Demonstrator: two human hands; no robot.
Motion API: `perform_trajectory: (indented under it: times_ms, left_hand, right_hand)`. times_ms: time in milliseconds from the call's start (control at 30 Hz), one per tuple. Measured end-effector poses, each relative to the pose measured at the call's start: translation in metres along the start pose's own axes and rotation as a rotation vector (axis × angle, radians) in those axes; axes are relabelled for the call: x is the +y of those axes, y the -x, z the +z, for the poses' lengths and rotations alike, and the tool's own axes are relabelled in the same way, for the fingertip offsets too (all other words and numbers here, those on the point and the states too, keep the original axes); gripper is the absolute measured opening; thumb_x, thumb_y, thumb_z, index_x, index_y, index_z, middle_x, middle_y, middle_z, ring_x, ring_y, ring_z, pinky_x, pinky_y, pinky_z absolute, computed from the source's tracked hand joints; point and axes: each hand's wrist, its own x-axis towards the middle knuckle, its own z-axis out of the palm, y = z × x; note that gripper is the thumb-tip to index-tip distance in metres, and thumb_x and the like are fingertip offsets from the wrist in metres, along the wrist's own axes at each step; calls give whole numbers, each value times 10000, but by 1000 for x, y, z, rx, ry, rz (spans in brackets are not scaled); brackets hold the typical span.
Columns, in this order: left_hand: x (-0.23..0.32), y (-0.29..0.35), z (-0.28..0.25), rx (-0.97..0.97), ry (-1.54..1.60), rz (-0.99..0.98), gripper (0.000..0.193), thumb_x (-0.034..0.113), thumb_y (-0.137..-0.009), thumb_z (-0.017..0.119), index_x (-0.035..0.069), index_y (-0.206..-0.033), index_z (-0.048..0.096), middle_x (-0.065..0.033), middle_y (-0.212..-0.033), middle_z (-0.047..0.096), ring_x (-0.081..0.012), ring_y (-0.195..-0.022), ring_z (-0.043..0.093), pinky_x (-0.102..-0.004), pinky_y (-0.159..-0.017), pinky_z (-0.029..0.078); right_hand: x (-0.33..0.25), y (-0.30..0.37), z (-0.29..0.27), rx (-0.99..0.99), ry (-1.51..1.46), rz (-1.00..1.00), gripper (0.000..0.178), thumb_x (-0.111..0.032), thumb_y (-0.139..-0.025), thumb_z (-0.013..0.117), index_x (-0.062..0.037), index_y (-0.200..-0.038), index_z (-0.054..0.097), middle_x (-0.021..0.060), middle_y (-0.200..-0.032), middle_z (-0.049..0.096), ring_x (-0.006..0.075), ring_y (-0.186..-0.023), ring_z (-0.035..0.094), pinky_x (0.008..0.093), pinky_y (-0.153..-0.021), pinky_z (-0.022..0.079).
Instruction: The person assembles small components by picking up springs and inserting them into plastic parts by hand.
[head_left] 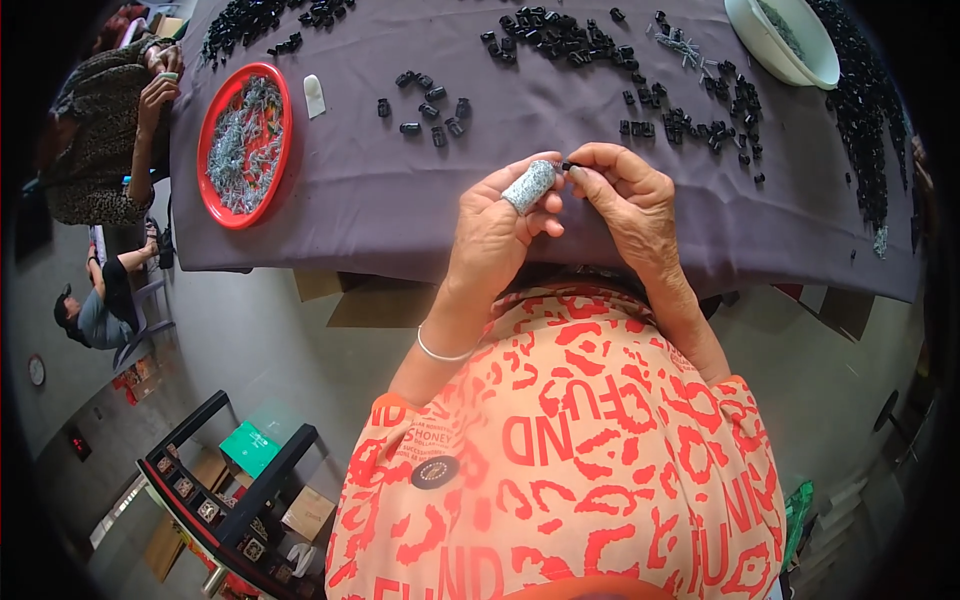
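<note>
The left hand (495, 235) is curled loosely, its index finger wrapped in a grey-speckled finger guard (530, 185) that points toward the right hand. The right hand (630, 205) has its grip pinched nearly shut, thumb and forefinger holding a small black part (567, 166) right at the tip of that guard. The part looks like hard moulded plastic: very light, stiff, smooth enough to slip, and so small that only a fingertip pinch across its sides would hold it steady.

Just beyond both grips, the purple cloth of the desk (380, 200) carries loose black parts (430, 105) of the same kind. Further out from the right grip lie more scattered black parts (690, 125) and a white bowl (800, 65). Far off from the left grip sit a red tray (285, 150) of small silvery pieces and a seated person's hand (158, 95).
</note>
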Motion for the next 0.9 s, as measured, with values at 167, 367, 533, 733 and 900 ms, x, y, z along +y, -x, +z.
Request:
perform_trajectory:
  times_ms: [167, 367, 533, 733, 900]
  left_hand:
    - [0, 5, -4, -16, -11, 4, 297, 80, -951, 502, -68, -1207, 535, -98, -961, 621, -106, -757, 605, -230, -613, 558]
    - [0, 10, -7, -36, -36, 2, 302, 78, -958, 486, -65, -1220, 527, -93, -980, 608, -101, -758, 600, -232, -623, 554]
    - [-7, 12, -15, -84, -164, 94, 313, 94, -957, 495, -32, -1243, 504, -85, -946, 603, -97, -740, 594, -243, -627, 537]
    - [-6, 15, -17, -42, -199, 93, 310, 121, -934, 555, -23, -1207, 523, -107, -980, 648, -127, -761, 635, -245, -611, 532]
    - [-6, 17, -16, -51, -256, 101, 285, 61, -950, 475, -26, -1218, 508, -130, -1009, 634, -140, -815, 634, -234, -658, 530]
  right_hand:
    - [-6, 3, -1, 29, 123, -47, 152, -6, -886, 603, 27, -1033, 621, 18, -885, 635, 65, -782, 577, 192, -715, 474]
    - [-22, 5, 3, 2, 452, -262, 116, 23, -830, 634, 16, -945, 627, 36, -833, 631, 92, -736, 576, 230, -675, 472]
    - [-23, 7, 6, -39, 483, -305, 129, 31, -804, 644, 16, -931, 626, 57, -823, 630, 111, -720, 579, 238, -659, 469]
    - [-24, 9, 6, -15, 471, -293, 108, 7, -808, 608, 5, -915, 625, 91, -797, 625, 163, -673, 606, 269, -616, 487]
    - [-24, 10, 7, -31, 478, -242, 100, 2, -811, 604, 8, -910, 623, 87, -784, 620, 157, -653, 594, 271, -605, 480]
